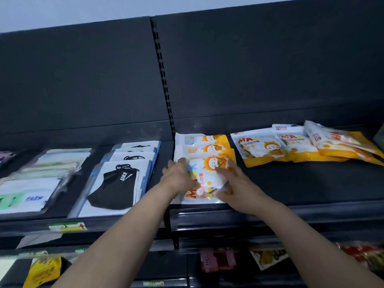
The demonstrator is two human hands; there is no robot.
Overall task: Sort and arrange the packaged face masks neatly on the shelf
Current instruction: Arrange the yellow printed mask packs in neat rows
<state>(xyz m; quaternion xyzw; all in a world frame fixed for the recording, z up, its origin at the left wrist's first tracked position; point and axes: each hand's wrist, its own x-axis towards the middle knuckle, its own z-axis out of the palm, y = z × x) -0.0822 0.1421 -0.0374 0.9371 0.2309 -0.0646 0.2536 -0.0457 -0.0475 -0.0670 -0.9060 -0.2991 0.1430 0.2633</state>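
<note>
Both hands are on the front pack (pixel 209 177) of a short row of orange and white mask packs on the dark shelf (pixel 301 183). The left hand (pixel 178 175) lies with rather straight fingers on the left edge of this pack. The right hand (pixel 234 183) lies with spread fingers on its right part, the thumb near the front edge. No hand is clenched; both only press on the pack. The pack lies flat at the front edge of the shelf, and it overlaps two same packs (pixel 205 145) behind it, which go back toward the rear wall. To the right, apart from the row, three more orange packs (pixel 295 144) lie loose and overlap each other, the rightmost one tilted. To the left there is a row of black mask packs (pixel 120 183), and further left a row of pale green and white packs (pixel 41 173).
</note>
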